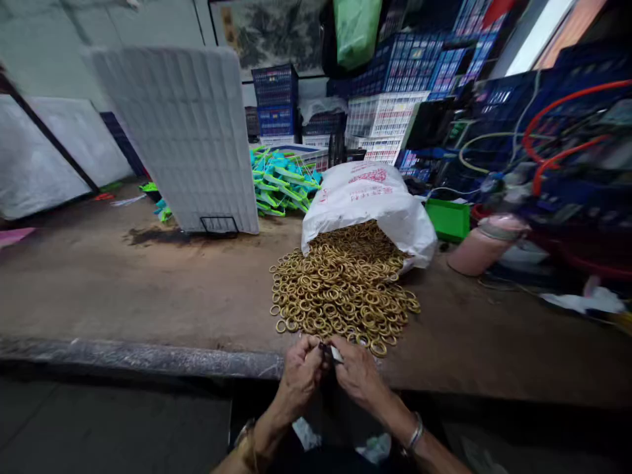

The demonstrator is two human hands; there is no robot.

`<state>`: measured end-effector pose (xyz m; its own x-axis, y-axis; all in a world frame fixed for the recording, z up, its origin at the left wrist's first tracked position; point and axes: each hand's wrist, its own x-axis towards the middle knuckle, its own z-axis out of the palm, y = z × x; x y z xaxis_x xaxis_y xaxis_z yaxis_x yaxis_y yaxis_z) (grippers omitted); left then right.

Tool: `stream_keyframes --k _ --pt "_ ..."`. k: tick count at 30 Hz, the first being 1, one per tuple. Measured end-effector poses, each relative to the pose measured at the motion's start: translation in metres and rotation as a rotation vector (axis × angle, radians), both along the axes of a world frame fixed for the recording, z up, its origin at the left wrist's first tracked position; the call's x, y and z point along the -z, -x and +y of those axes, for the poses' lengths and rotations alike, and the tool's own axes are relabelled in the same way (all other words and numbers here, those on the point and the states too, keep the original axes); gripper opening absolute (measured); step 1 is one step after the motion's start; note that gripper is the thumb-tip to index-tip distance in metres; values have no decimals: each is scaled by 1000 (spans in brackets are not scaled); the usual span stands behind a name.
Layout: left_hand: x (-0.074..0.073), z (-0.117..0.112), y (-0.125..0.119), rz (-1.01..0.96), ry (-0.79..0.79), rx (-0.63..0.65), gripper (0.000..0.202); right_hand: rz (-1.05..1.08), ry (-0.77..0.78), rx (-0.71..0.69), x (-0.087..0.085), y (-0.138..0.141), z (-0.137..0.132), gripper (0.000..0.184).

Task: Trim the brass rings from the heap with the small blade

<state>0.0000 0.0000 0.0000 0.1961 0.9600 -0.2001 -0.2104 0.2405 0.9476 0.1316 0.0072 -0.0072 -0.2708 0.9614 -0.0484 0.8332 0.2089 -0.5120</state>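
My left hand (301, 372) and my right hand (358, 374) meet at the front edge of the bench, both closed with fingertips pinched together. Between them is a small dark piece (324, 347), too small and blurred to name. A little white piece (336, 354) shows at the right fingertips. Just beyond my hands lies a heap of brass-coloured rings (340, 296), spilling from the mouth of a white woven sack (365, 194) with red print. The sack rests on its side.
A white ribbed panel (180, 138) stands upright on the bench (148, 289). Turquoise and green plastic pieces (281, 181) are heaped behind it. To the right are a green tray (447, 219), a pink bottle (486, 245) and orange hoses (538, 141). Stacked crates (385, 118) line the back.
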Motion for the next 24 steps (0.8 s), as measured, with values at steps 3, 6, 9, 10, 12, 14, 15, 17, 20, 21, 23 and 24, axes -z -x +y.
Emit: stream_keyframes --k 3,6,9,10,12,14,15,17,20,21,23,24 --pt "2 0 -1 35 -22 -27 26 -3 -8 -22 -3 2 2 31" --pt "0 -3 -1 74 -62 -56 28 -57 -29 -11 1 0 5 33" --pt "-9 -9 0 75 -66 -33 31 -158 -41 79 12 -7 10 27" --pt "-12 -11 1 57 -51 -10 32 -172 -41 99 16 -10 11 23" --pt "-16 -15 3 -13 -5 37 32 -181 -76 138 21 -15 14 22" --pt "-17 -17 5 -124 79 41 30 -159 -119 156 21 -16 15 23" --pt "-16 -17 7 -184 127 25 30 -143 -138 165 20 -16 17 23" --pt "-12 -15 10 -277 203 -27 32 -112 -168 178 15 -12 20 23" --pt "-5 -11 14 -333 247 -83 32 -80 -197 158 7 -4 26 23" --pt "-3 -10 15 -341 256 -94 32 -80 -200 145 4 -1 27 23" --pt "-1 -9 16 -355 271 -101 30 -96 -195 115 0 5 29 24" --pt "0 -8 17 -362 275 -103 29 -110 -187 101 -2 8 30 24"
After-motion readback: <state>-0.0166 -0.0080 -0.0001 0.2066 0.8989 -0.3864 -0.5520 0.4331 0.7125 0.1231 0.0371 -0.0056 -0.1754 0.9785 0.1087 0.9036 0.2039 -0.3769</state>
